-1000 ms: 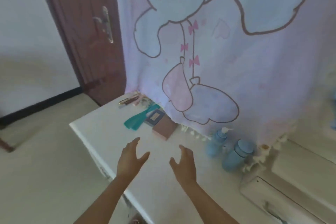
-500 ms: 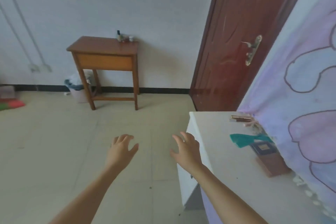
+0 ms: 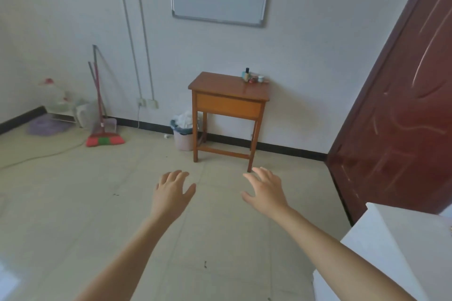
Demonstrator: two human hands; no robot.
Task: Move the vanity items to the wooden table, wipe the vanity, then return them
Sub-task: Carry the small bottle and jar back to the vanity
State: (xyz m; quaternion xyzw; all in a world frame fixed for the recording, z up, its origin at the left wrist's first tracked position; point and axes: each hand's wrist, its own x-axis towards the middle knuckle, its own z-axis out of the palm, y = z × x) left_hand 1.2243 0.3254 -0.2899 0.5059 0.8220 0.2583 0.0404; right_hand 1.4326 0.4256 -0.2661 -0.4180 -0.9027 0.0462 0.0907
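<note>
1. One broom (image 3: 104,140) with a red and green head leans on the wall, well to the left of the left hand (image 3: 172,192) and beyond it.
2. One bin (image 3: 182,135) stands on the floor beyond the left hand, just beside the left legs of the wooden table (image 3: 227,88).
3. The left hand hangs over the floor, palm down, with loose, spread fingers and nothing in it.
4. The one wooden table stands against the wall, beyond both hands and well apart from them.
5. The vanity items (image 3: 252,77) cluster at the wooden table's back right corner, beyond the right hand (image 3: 265,189). There seem to be about four small bottles and jars, too small to count surely.
6. The right hand hangs palm down, fingers spread and empty, apart from the left hand.
7. One brown door (image 3: 403,117) stands to the right of the right hand.
8. A corner of the white vanity table (image 3: 381,247) shows to the right of the right hand and nearer than it.
</note>
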